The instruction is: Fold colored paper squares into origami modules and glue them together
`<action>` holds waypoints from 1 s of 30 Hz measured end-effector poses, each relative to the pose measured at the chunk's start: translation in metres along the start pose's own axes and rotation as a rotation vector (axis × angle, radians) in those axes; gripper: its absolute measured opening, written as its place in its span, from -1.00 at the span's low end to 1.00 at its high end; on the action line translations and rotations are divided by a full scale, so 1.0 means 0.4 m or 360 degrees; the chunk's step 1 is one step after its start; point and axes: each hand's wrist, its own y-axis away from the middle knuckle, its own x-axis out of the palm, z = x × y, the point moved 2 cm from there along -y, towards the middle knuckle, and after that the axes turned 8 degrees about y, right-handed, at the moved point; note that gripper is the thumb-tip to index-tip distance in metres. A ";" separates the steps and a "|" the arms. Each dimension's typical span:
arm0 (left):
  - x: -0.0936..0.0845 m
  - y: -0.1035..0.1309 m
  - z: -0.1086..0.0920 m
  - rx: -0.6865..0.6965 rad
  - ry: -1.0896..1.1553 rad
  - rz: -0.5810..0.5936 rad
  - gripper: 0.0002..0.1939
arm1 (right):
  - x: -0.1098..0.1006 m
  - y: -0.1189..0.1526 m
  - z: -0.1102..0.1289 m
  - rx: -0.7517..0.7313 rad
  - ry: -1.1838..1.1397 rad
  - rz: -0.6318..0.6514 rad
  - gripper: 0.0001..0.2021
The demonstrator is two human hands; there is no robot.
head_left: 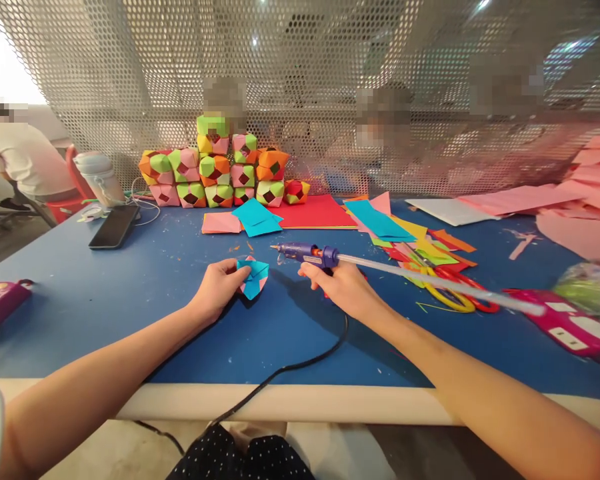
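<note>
**Materials and Surface Finish**

The glue gun (300,252) I hold: smooth plastic. Its stick (430,279): smooth, translucent. My folded piece (255,281): matt, creased paper. Upper frame: perforated screen (170,73), metal in appearance. Left of frame: phone (114,227), smooth, glossy face. Lower centre: dotted garment (240,458), cloth.

On my screen, the small blue and pink paper (254,280) is folded, in front of the red sheet (315,213). The purple gun (300,253), there too, points left.
</note>
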 end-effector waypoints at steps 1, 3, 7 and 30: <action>0.000 0.000 0.001 -0.0009 0.0024 -0.0002 -0.79 | 0.007 -0.007 -0.005 0.0012 0.0059 0.0020 -0.56; 0.001 0.002 0.002 -0.0028 0.0063 0.0005 -0.80 | 0.020 -0.021 -0.010 -0.0021 0.0263 0.0042 -0.59; 0.013 0.021 -0.007 -0.0088 0.0172 0.0059 -0.76 | 0.018 -0.032 -0.016 -0.0107 0.0661 0.0058 -0.61; 0.068 0.100 -0.051 0.0051 -0.0142 0.0305 -0.78 | 0.041 0.042 0.076 -0.0344 -0.0475 -0.0042 -0.89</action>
